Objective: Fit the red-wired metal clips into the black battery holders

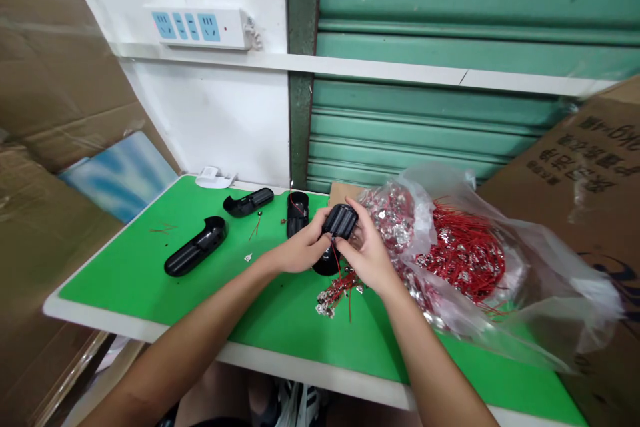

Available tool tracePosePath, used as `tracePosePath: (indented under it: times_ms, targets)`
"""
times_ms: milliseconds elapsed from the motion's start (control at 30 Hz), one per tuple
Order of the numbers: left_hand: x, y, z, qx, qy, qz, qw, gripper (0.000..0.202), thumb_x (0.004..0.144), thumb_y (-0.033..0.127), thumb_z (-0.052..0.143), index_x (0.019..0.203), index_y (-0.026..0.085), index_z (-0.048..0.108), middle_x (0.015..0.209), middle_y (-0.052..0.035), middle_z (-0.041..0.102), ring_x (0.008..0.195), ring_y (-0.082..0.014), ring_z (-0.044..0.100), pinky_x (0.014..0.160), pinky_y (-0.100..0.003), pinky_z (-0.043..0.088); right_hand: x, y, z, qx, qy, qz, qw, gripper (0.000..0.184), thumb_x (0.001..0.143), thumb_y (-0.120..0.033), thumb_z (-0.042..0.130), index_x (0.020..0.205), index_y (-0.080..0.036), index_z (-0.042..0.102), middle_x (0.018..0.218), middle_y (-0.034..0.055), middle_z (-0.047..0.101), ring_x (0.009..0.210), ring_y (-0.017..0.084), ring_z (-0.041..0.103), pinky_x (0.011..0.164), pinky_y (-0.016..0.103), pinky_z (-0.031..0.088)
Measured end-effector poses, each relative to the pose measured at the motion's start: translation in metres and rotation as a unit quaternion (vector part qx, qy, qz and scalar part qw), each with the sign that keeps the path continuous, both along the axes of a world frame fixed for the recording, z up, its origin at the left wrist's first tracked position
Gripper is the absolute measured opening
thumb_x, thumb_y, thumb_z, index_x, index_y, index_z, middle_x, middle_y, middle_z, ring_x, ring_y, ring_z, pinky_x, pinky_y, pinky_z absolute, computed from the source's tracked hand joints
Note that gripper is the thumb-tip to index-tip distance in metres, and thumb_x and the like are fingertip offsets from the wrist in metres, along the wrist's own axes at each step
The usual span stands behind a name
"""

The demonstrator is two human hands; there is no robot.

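Between both hands is a black plastic housing (341, 221), held above the green table. My left hand (306, 245) grips its left side, the thumb near its lower edge. My right hand (367, 247) closes round the right side, thumb also at the lower edge, where a red wire (336, 255) with a small metal end hangs down. Just below, another black part (326, 263) is partly hidden by the hands. A small heap of red wires with metal contacts (330, 299) lies under my right hand. Behind my left hand stands a black housing (298, 208) with a red wire in it.
Two more black housings (197, 248) (249, 202) lie on the left of the green tabletop (135, 267). Clear plastic bags full of red wires and contacts (465, 253) cover the right side. Cardboard boxes flank the table. A power strip (197, 28) hangs on the wall behind.
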State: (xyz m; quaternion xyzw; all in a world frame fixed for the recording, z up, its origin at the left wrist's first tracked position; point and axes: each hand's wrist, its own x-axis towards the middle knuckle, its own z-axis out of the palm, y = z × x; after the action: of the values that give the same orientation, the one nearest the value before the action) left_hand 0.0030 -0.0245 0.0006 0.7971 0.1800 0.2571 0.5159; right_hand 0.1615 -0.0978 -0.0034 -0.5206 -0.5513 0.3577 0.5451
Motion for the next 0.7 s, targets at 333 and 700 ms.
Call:
tracePosePath:
  times_ms: [333,700]
  targets:
    - [-0.004,0.0,0.003,0.011,0.001,-0.009,1.0,0.057,0.101,0.027,0.04,0.155,0.015,0.026,0.149,-0.0167,0.046,0.14,-0.0266,0.045,0.123,-0.045,0.032,-0.002,0.0,-0.002,0.025,-0.027,-0.002,0.999,0.063,0.087,-0.024,0.064,0.144,-0.028,0.039,0.15,0.0127,0.05,0.123,0.026,0.063,0.105,0.048,0.054]
    - [0.0,0.0,-0.001,0.028,0.006,0.0,1.0,0.059,0.1,0.023,0.037,0.156,0.011,0.022,0.15,-0.0192,0.044,0.141,-0.0278,0.044,0.124,-0.048,0.031,-0.008,0.0,-0.011,0.058,-0.05,-0.023,0.997,0.062,0.091,-0.019,0.058,0.148,-0.027,0.036,0.15,0.0123,0.046,0.141,0.027,0.048,0.12,0.051,0.041]
